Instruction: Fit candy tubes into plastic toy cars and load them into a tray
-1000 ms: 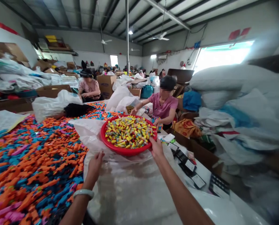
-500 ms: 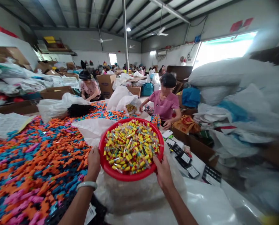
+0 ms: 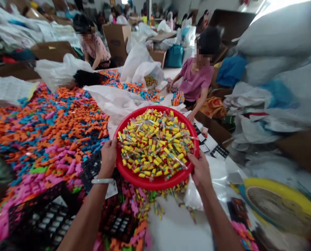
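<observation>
"Where's the red basin (image 3: 155, 185)?"
"Held above the white tabletop (image 3: 181, 228), heaped with yellow-banded tubes (image 3: 155, 144)."
"And the fingers?"
"The left hand (image 3: 108, 158) grasps its left rim; the right hand (image 3: 201, 170) grasps the opposite side, thumb over the edge."
"Beside it?"
"Orange and blue plastic pieces (image 3: 74, 120), piled to the left."

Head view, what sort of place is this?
Probably a workshop or small factory: there's a broad heap of colourful plastic pieces, a red basin full of small yellow items, and bulging pale sacks piled at the right.
</observation>
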A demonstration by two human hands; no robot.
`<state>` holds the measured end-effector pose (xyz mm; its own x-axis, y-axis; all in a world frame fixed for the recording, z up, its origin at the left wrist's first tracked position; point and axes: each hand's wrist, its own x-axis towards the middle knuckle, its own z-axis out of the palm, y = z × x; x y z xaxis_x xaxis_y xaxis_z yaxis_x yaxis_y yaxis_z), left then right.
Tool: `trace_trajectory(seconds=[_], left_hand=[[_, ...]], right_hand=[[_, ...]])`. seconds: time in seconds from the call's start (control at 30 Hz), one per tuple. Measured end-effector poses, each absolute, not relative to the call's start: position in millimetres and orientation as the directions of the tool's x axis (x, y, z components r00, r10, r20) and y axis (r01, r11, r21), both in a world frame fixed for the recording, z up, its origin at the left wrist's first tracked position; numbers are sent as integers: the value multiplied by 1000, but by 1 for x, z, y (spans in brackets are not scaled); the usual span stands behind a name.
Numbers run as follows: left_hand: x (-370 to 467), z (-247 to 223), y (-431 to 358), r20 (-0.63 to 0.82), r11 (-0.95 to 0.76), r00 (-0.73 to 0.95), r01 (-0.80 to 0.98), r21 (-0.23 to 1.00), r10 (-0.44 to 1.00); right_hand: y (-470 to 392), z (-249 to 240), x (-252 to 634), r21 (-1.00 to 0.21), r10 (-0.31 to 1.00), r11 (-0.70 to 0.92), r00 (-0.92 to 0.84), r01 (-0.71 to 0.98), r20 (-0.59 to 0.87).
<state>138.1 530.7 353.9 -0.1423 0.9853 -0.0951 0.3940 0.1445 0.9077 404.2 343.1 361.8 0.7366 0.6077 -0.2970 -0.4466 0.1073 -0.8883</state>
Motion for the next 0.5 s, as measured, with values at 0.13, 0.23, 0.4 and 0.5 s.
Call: trace_trajectory(seconds=[0.13, 0.23, 0.4, 0.5], left_hand=[[115, 371, 446, -125, 197, -187, 445, 873, 974], [91, 374, 375, -214, 294, -215, 481, 826, 953], [40, 351, 282, -480, 535, -248, 508, 675, 842], [15, 330, 250, -563, 576, -207, 528, 624, 800]], right_hand=[[272, 379, 396, -869, 599, -66, 677, -489, -427], [206, 387, 380, -819, 563, -182, 625, -545, -541], [111, 383, 341, -664, 437, -322, 516, -675, -737], [74, 372, 317, -617, 405, -356, 479, -702, -779]])
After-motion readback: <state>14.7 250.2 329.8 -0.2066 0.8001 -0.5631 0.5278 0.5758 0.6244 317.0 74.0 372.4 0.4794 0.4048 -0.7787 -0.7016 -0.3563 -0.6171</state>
